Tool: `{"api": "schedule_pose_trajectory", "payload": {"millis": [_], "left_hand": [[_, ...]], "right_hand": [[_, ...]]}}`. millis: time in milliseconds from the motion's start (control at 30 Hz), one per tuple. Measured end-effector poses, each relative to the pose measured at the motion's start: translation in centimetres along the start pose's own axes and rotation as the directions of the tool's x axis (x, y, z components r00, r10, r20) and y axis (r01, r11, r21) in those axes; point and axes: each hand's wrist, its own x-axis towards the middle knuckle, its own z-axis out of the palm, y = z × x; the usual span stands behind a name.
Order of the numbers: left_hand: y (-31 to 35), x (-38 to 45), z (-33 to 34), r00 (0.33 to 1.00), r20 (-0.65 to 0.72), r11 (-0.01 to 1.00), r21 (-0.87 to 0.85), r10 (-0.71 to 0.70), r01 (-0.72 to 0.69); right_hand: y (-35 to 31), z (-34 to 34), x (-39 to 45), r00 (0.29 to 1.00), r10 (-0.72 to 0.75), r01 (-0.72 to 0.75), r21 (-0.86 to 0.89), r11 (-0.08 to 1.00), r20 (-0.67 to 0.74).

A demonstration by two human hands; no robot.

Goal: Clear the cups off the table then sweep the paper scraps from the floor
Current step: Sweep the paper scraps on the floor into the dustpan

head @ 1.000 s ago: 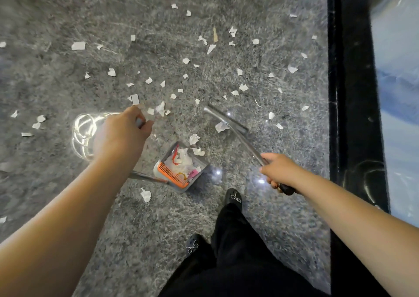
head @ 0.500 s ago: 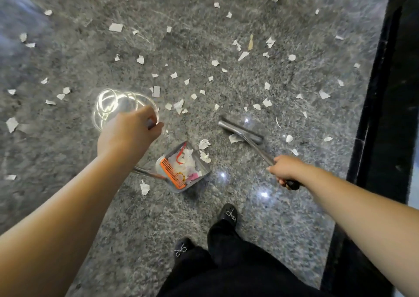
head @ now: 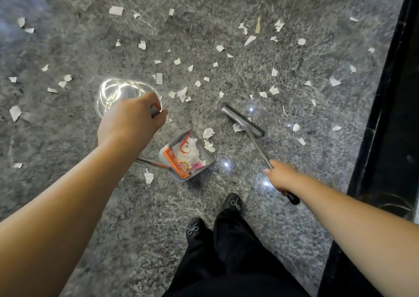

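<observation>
Head view showed you standing over the grey stone floor (head: 226, 13) with both hands busy. Your left hand (head: 131, 119) was curled round the top of the dustpan handle, and the dustpan (head: 188, 156) sat on the floor just ahead of your shoes, already holding some scraps behind its orange comb. Your right hand (head: 281, 176) gripped the broom handle near its black end, with the broom head (head: 243, 122) resting on the floor just right of the pan. Paper scraps (head: 181, 92) lay scattered widely ahead of you and to both sides; a few sat right at the pan's lip. One scrap (head: 148, 176) lay behind the pan, easy to miss. A hard stroke could flick light scraps past the pan, and tilting the handle could spill what you had collected.
</observation>
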Motion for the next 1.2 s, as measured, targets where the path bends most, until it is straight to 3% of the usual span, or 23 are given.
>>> {"api": "schedule_pose_trajectory", "payload": {"millis": [133, 233, 500, 633, 867, 1200], "left_hand": [[0.1, -0.3, -0.1, 1.0, 0.007, 1.0, 0.0, -0.004, 0.004], [0.4, -0.6, -0.1, 1.0, 0.007, 1.0, 0.005, 0.009, -0.009], [0.5, -1.2, -0.2, 1.0, 0.005, 1.0, -0.001, 0.024, -0.024], [0.7, -1.7, 0.0, 0.998, -0.021, 0.998, -0.03, 0.061, -0.061], [0.1, -2.3, 0.0, 0.997, -0.035, 0.996, -0.055, 0.067, -0.068], [0.6, -3.0, 0.2, 0.994, -0.049, 0.995, -0.017, 0.099, -0.1]], "right_hand": [[0.9, 2.1, -1.4, 0.999, -0.033, 0.032, -0.042, 0.999, -0.032], [0.9, 4.7, -3.4, 0.998, -0.051, 0.054, -0.098, 0.994, 0.042], [0.7, 11.6, -8.8, 0.982, -0.129, 0.126, 0.025, 0.992, 0.142], [1.0, 13.5, -11.1, 0.98, -0.177, 0.167, 0.111, 0.98, 0.088], [0.5, 14.0, -12.8, 0.988, -0.15, 0.136, 0.281, 0.95, 0.026], [-2.5, 11.0, -9.0, 0.994, -0.112, 0.112, 0.176, 0.978, -0.012]]}}
